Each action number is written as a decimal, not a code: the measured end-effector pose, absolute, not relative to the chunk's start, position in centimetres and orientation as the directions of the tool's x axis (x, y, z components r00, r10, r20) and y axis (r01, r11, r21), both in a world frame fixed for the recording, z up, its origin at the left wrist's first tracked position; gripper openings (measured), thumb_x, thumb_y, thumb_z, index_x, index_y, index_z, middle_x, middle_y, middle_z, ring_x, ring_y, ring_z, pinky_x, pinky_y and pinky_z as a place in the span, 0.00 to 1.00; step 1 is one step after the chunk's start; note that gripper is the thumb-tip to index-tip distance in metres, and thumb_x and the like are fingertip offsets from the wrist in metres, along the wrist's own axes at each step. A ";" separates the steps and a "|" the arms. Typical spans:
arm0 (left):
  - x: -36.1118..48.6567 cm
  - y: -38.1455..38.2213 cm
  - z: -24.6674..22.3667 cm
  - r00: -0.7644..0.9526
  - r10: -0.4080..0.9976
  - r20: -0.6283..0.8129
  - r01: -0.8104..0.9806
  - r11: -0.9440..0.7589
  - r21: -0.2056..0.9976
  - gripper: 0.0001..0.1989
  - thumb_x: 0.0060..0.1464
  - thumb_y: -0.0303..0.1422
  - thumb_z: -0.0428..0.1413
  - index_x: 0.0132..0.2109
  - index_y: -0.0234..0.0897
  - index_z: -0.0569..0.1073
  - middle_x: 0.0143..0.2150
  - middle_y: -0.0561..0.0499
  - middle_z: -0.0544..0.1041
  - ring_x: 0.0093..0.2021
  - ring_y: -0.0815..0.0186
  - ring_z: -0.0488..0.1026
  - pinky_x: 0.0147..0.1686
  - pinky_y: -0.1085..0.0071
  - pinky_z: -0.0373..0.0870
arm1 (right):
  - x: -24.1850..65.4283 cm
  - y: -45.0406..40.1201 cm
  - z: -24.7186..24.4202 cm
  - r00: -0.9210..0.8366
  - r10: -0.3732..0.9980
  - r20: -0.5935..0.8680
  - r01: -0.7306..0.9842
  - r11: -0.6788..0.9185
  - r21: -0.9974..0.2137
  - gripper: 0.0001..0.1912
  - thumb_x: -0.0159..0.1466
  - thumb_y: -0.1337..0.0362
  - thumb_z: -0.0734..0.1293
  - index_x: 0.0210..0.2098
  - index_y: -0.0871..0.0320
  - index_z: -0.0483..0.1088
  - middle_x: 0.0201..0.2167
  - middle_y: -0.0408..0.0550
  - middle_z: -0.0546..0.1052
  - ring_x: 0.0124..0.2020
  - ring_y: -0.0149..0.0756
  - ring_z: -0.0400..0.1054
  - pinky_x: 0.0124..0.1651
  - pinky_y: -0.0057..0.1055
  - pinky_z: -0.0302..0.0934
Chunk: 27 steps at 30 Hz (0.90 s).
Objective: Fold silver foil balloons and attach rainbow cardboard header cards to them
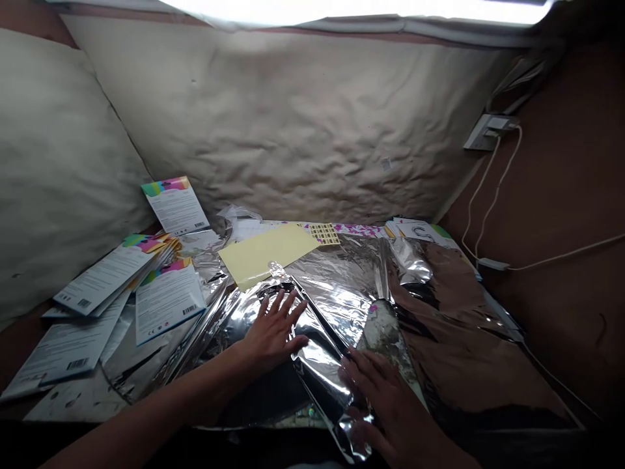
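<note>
Left hand (276, 332) and right hand (378, 397) lie open, grasping nothing. Both press folded silver foil (319, 365) down, keeping its crease flat.

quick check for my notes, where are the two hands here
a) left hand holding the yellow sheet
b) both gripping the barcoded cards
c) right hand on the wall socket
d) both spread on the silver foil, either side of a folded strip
d, because the left hand and the right hand both lie spread on the silver foil, one on each side of its folded strip.
</note>
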<state>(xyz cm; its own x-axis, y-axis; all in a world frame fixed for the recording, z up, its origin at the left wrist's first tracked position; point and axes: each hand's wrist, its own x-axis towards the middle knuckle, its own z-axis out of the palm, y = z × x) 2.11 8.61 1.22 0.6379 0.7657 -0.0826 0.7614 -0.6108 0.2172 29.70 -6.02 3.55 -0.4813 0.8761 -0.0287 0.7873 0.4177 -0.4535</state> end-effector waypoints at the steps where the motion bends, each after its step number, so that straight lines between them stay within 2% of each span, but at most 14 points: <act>1: 2.4 8.1 1.3 0.595 0.800 -0.080 0.796 -0.572 0.200 0.39 0.61 0.59 0.41 0.73 0.48 0.44 0.75 0.43 0.42 0.73 0.41 0.38 0.65 0.39 0.37 | 29.2 -6.0 3.7 -0.489 0.872 0.012 0.784 0.446 -0.433 0.39 0.67 0.48 0.63 0.72 0.46 0.44 0.73 0.45 0.47 0.71 0.56 0.43 0.69 0.55 0.47; 4: 2.9 7.1 2.4 0.460 0.887 -0.028 0.885 -0.456 0.096 0.39 0.60 0.58 0.45 0.71 0.41 0.56 0.70 0.35 0.58 0.68 0.37 0.53 0.62 0.37 0.43 | 27.0 -5.1 3.9 -0.541 0.840 0.042 0.762 0.511 -0.398 0.40 0.67 0.49 0.63 0.72 0.51 0.44 0.72 0.48 0.50 0.71 0.53 0.45 0.70 0.53 0.44; 6: 2.5 7.4 3.6 0.399 0.917 0.010 0.916 -0.399 0.031 0.33 0.61 0.55 0.47 0.61 0.35 0.70 0.58 0.32 0.72 0.59 0.38 0.65 0.60 0.39 0.49 | 25.7 -3.6 3.7 -0.538 0.843 0.011 0.776 0.501 -0.383 0.34 0.68 0.53 0.62 0.70 0.51 0.51 0.70 0.48 0.57 0.69 0.52 0.50 0.70 0.53 0.44; 7: 2.1 7.9 4.2 0.402 0.915 0.015 0.915 -0.402 0.021 0.29 0.61 0.53 0.48 0.54 0.35 0.75 0.52 0.33 0.75 0.55 0.40 0.68 0.58 0.42 0.53 | 25.4 -2.5 3.4 -0.525 0.851 0.007 0.790 0.490 -0.369 0.30 0.69 0.56 0.61 0.69 0.51 0.56 0.68 0.47 0.60 0.69 0.51 0.51 0.70 0.53 0.44; 9: 0.8 9.5 5.3 0.455 0.890 -0.022 0.889 -0.452 0.069 0.21 0.61 0.47 0.50 0.47 0.35 0.76 0.49 0.36 0.76 0.54 0.45 0.69 0.55 0.50 0.59 | 25.6 -0.1 3.0 -0.529 0.848 0.028 0.796 0.508 -0.329 0.23 0.70 0.63 0.60 0.64 0.49 0.62 0.66 0.45 0.65 0.69 0.47 0.51 0.70 0.53 0.43; 11: -0.8 11.3 5.9 0.508 0.858 -0.077 0.856 -0.493 0.152 0.18 0.60 0.43 0.53 0.50 0.36 0.73 0.53 0.37 0.74 0.56 0.49 0.68 0.54 0.57 0.62 | 26.5 2.4 2.7 -0.581 0.811 0.067 0.769 0.574 -0.281 0.23 0.70 0.67 0.58 0.62 0.47 0.65 0.65 0.42 0.67 0.70 0.45 0.49 0.70 0.53 0.40; 14: -2.3 13.0 6.4 0.471 0.866 -0.167 0.876 -0.437 0.206 0.21 0.60 0.46 0.51 0.53 0.37 0.71 0.49 0.39 0.77 0.49 0.51 0.74 0.48 0.59 0.67 | 28.0 5.6 2.5 -0.621 0.775 0.116 0.749 0.631 -0.202 0.20 0.70 0.64 0.59 0.60 0.45 0.67 0.64 0.42 0.67 0.70 0.47 0.48 0.70 0.54 0.38; 16: -2.4 13.2 6.4 0.443 0.870 -0.217 0.891 -0.401 0.212 0.23 0.58 0.49 0.51 0.50 0.37 0.73 0.43 0.41 0.80 0.41 0.52 0.77 0.42 0.60 0.69 | 28.8 7.1 2.1 -0.587 0.798 0.137 0.781 0.603 -0.165 0.21 0.70 0.62 0.59 0.62 0.48 0.65 0.66 0.46 0.64 0.70 0.48 0.48 0.70 0.52 0.40; 17: -2.2 13.0 6.3 0.439 0.868 -0.231 0.893 -0.393 0.221 0.24 0.57 0.50 0.53 0.51 0.37 0.73 0.43 0.42 0.80 0.41 0.52 0.77 0.42 0.61 0.70 | 29.0 7.6 1.8 -0.559 0.818 0.137 0.803 0.575 -0.156 0.24 0.70 0.62 0.59 0.64 0.51 0.63 0.68 0.50 0.61 0.71 0.48 0.47 0.69 0.50 0.42; 19: -1.6 12.3 5.7 0.500 0.846 -0.186 0.858 -0.453 0.243 0.28 0.56 0.48 0.55 0.59 0.40 0.69 0.55 0.41 0.76 0.54 0.51 0.73 0.50 0.60 0.68 | 29.6 8.2 1.3 -0.493 0.863 0.112 0.850 0.505 -0.152 0.28 0.70 0.64 0.58 0.68 0.55 0.56 0.72 0.56 0.51 0.72 0.48 0.43 0.69 0.48 0.44; 21: -1.1 11.6 4.6 0.639 0.761 -0.109 0.759 -0.601 0.252 0.31 0.60 0.44 0.54 0.68 0.44 0.59 0.69 0.43 0.62 0.68 0.51 0.57 0.63 0.57 0.57 | 30.2 8.4 1.1 -0.439 0.896 0.063 0.881 0.443 -0.163 0.29 0.69 0.63 0.58 0.69 0.54 0.53 0.73 0.56 0.45 0.73 0.51 0.39 0.69 0.50 0.43; 22: -0.9 11.3 4.0 0.710 0.698 -0.091 0.694 -0.674 0.253 0.31 0.62 0.43 0.51 0.70 0.46 0.55 0.72 0.46 0.56 0.71 0.53 0.50 0.66 0.55 0.51 | 30.5 8.5 1.2 -0.427 0.903 0.038 0.887 0.427 -0.174 0.29 0.69 0.61 0.59 0.69 0.53 0.53 0.73 0.55 0.44 0.73 0.52 0.38 0.69 0.51 0.42; 24: -0.8 11.0 2.8 0.797 0.598 -0.089 0.598 -0.759 0.257 0.29 0.67 0.41 0.44 0.72 0.48 0.51 0.74 0.49 0.50 0.73 0.54 0.44 0.68 0.52 0.45 | 31.0 8.6 1.6 -0.424 0.906 0.013 0.887 0.418 -0.198 0.29 0.70 0.58 0.58 0.69 0.51 0.54 0.73 0.54 0.45 0.73 0.50 0.38 0.70 0.51 0.40; 27: -0.8 10.7 1.9 0.804 0.588 -0.088 0.589 -0.767 0.253 0.28 0.68 0.42 0.41 0.72 0.50 0.47 0.74 0.50 0.48 0.73 0.53 0.44 0.68 0.48 0.45 | 30.6 9.3 2.0 -0.409 0.911 0.056 0.886 0.411 -0.215 0.27 0.71 0.58 0.55 0.69 0.51 0.54 0.73 0.51 0.46 0.73 0.46 0.37 0.71 0.50 0.37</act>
<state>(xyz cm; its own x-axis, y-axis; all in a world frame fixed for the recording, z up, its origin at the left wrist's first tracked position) -0.83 10.66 1.93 0.8038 0.5884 -0.0878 0.5893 -0.7672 0.2533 30.62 9.31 2.03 -0.4090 0.9108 0.0557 0.8859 0.4110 -0.2150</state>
